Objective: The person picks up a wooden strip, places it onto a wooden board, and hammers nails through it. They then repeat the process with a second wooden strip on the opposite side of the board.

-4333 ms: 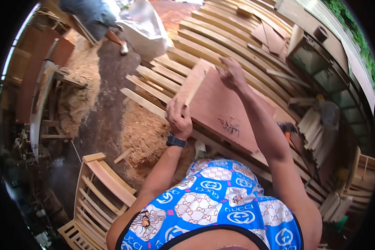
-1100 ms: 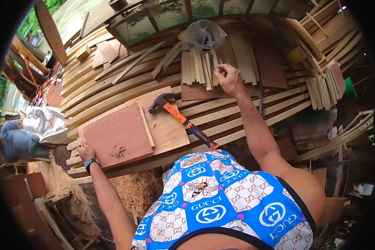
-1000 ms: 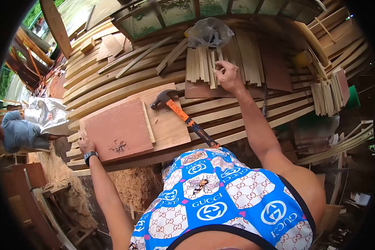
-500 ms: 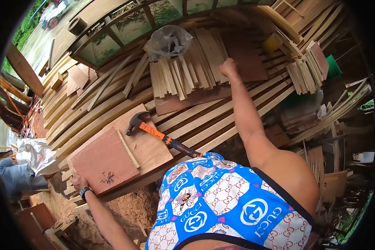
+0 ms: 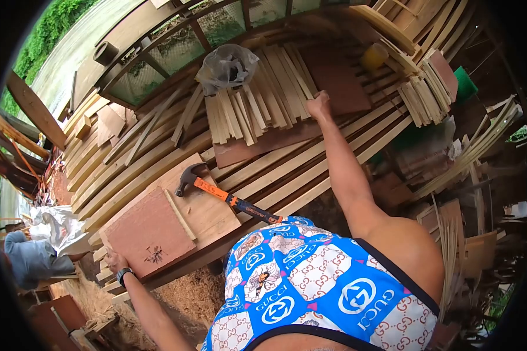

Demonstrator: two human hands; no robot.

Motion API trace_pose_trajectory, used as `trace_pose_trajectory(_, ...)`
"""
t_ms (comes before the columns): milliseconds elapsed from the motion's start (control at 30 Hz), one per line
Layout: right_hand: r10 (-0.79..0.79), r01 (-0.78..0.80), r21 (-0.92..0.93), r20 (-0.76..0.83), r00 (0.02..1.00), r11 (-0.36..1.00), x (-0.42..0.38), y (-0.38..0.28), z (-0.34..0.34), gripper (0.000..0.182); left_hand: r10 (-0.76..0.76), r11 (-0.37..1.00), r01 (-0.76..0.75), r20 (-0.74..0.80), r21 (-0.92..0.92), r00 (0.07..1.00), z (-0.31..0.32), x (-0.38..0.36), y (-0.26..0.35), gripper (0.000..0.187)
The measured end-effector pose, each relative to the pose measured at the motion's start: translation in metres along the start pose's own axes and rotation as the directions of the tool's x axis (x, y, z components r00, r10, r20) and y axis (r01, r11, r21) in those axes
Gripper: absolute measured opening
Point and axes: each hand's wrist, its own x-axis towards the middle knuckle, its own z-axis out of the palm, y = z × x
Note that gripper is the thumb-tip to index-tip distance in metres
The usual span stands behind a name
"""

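Observation:
My right hand [image 5: 318, 106] reaches to the right side of a row of thin wooden strips [image 5: 234, 114]. Its fingers are closed on the near end of a wooden strip [image 5: 301, 78]. At the lower left, my left hand [image 5: 117, 261], wearing a watch, grips the corner of a reddish-brown board [image 5: 148, 229]. Small dark nails [image 5: 154, 254] lie in a pile on that board, and a single strip [image 5: 181, 214] runs along its right edge. Between my hands a claw hammer [image 5: 228, 196] with an orange and black handle rests on a plywood sheet [image 5: 214, 206].
A clear plastic bag [image 5: 227, 69] sits on the strips' far end. More stacked strips [image 5: 425, 96] stand at the right, near a yellow container [image 5: 374, 57]. Long slats [image 5: 140, 161] form the bench. Another person [image 5: 32, 257] is partly visible at far left, above sawdust [image 5: 193, 292].
My right hand has drawn slightly toward me, and a strip now shows slanting out from the row into its fingers. My left hand stays at the board's corner. The camera view has shifted a little.

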Motion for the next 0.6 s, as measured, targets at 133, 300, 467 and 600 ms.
trace_pose_trajectory(133,-0.052,0.065,0.103,-0.124,0.991,0.993,-0.015,0.003,-0.013,0.027,0.016,1.000,-0.016,0.003,0.003,1.000,0.002,0.002,-0.001,0.077)
trace_pose_trajectory(300,-0.224,0.259,0.196,-0.186,0.957,0.946,-0.043,-0.024,-0.029,0.026,0.019,1.000,-0.019,-0.012,-0.014,1.000,0.006,0.003,-0.003,0.075)
trace_pose_trajectory(467,-0.374,0.413,0.217,-0.200,0.906,0.885,-0.073,-0.077,-0.041,0.024,0.015,1.000,-0.015,-0.016,-0.023,1.000,0.004,0.000,0.002,0.074)
trace_pose_trajectory(600,-0.530,0.587,0.195,-0.279,0.801,0.785,-0.094,-0.115,-0.037,0.025,0.021,0.999,-0.021,-0.035,-0.025,0.999,0.010,0.008,-0.005,0.073)
